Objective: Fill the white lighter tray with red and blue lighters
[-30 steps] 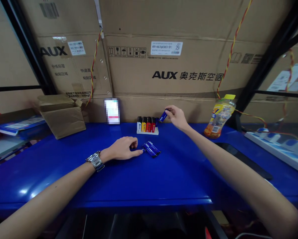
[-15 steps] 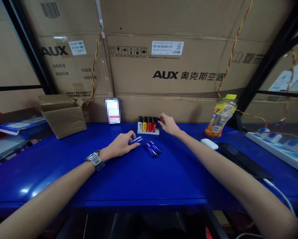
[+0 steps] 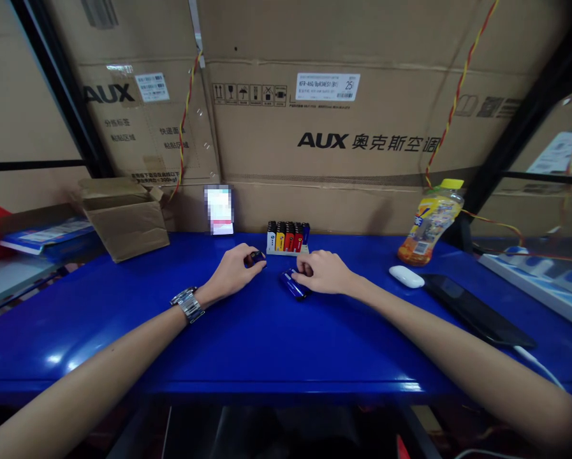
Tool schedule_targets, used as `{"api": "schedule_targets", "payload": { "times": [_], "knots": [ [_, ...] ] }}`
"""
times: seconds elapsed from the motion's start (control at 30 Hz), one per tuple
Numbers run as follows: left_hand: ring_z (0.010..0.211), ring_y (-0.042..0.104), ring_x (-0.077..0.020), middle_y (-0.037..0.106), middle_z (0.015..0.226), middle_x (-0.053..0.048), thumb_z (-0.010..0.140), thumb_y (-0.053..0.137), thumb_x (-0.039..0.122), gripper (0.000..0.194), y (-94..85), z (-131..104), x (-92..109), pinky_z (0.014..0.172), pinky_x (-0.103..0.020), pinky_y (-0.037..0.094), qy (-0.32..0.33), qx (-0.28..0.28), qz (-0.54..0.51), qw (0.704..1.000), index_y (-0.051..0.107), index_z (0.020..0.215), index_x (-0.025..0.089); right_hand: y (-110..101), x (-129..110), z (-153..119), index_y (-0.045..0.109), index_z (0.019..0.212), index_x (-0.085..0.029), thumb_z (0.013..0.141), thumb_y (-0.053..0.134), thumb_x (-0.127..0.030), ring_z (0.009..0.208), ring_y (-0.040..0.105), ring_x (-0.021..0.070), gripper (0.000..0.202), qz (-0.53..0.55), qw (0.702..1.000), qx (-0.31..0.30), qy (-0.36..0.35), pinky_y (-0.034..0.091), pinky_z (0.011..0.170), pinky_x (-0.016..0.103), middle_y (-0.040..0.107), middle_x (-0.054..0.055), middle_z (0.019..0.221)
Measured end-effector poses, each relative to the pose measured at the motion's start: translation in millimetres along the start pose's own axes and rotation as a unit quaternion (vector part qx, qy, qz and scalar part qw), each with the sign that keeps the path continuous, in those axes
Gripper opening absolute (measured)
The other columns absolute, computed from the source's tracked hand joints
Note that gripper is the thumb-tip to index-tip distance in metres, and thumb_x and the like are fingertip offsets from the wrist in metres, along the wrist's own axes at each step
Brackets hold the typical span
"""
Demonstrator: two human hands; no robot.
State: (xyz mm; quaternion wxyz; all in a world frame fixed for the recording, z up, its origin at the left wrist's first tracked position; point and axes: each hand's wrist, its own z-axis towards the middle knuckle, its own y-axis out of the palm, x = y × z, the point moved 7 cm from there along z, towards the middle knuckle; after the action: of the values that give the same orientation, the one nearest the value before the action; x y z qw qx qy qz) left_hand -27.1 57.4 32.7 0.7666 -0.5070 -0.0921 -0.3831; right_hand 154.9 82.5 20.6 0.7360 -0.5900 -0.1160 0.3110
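Observation:
My left hand (image 3: 240,266) is closed on a dark blue lighter (image 3: 257,256), held just above the table with its end poking out between thumb and fingers. My right hand (image 3: 324,271) has its fingers curled and its thumb on the blue lighters (image 3: 294,284) lying side by side on the table; its fingertips are partly hidden. Behind both hands stands a white tray (image 3: 286,253) of upright lighters in white, yellow and red columns. At its right end a blue lighter (image 3: 305,228) stands at the back, with bare tray in front.
A drink bottle (image 3: 426,223), a white earphone case (image 3: 406,276) and a black phone (image 3: 474,309) on a cable lie to the right, beside a power strip (image 3: 534,287). At the left sits an open cardboard box (image 3: 127,223). A lit screen (image 3: 219,210) leans against the large carton behind.
My right hand has come back from the tray's right end to the loose blue lighters, leaving a blue one standing there. My left hand has turned its lighter more end-on.

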Motion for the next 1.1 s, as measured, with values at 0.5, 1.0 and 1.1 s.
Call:
{"api": "schedule_targets", "payload": {
  "times": [0.5, 1.0, 1.1],
  "knots": [
    [0.065, 0.058, -0.0139, 0.066, 0.08, -0.005, 0.091, 0.042, 0.04, 0.022, 11.6, 0.8, -5.9, 0.061, -0.028, 0.043, -0.034, -0.045, -0.098, 0.994, 0.047, 0.086, 0.02, 11.0, 30.1, 0.1, 0.054, 0.086, -0.021, 0.084, 0.053, -0.042, 0.081, 0.058, 0.0266, 0.021, 0.005, 1.0, -0.012, -0.008, 0.042, 0.063, 0.037, 0.064, 0.011, 0.084],
    [0.048, 0.038, -0.0114, 0.039, 0.049, 0.003, 0.088, 0.044, 0.055, 0.047, -3.7, -3.2, -4.5, 0.047, -0.028, 0.028, -0.081, 0.043, -0.084, 0.992, 0.038, 0.056, 0.021, -14.6, 40.5, 3.6, 0.055, 0.087, -0.02, 0.072, 0.067, -0.041, 0.071, 0.06, 0.0169, 0.028, 0.454, 0.863, 0.215, 0.049, 0.051, 0.066, 0.035, 0.063, 0.003, 0.08],
    [0.046, 0.038, -0.0115, 0.038, 0.047, 0.003, 0.084, 0.05, 0.052, 0.046, -5.5, -4.2, -3.6, 0.046, -0.028, 0.026, -0.091, 0.048, -0.064, 0.993, 0.036, 0.053, 0.022, -9.9, 47.0, 3.8, 0.044, 0.083, -0.023, 0.078, 0.058, -0.039, 0.085, 0.064, 0.0191, 0.022, 0.52, 0.815, 0.245, 0.074, 0.053, 0.073, 0.038, 0.065, 0.005, 0.091]
  ]
}}
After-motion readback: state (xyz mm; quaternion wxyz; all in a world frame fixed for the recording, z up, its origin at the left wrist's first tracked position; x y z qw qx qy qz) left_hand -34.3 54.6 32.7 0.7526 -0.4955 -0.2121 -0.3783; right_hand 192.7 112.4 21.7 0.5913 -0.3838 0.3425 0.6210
